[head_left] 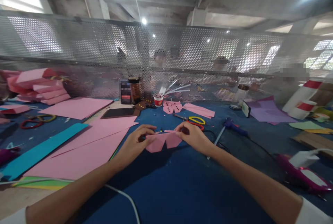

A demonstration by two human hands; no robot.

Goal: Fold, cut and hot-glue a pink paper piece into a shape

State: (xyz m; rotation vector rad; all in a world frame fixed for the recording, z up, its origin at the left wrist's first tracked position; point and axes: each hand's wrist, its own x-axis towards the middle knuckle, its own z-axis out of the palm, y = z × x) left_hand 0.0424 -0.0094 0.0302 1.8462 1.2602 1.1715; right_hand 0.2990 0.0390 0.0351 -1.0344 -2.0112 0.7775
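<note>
Between my two hands, just above the blue tabletop (171,185), is a folded pink paper piece (156,144) with a V-shaped notch in its lower edge. My left hand (136,141) pinches its left end between thumb and fingers. At the other end, my right hand (191,134) grips the upper right corner. Beyond the hands lies a similar pink paper shape with dark dots (172,107), beside pink paper strips (199,110). Scissors with yellow and red handles (197,121) rest right behind my right hand.
Pink sheets (85,147) and a teal strip (47,149) cover the left side. A blue glue gun (235,126) with its cord lies to the right, near a magenta power strip (303,175). A paper cup (158,100) stands at the back before a perforated metal screen (177,50).
</note>
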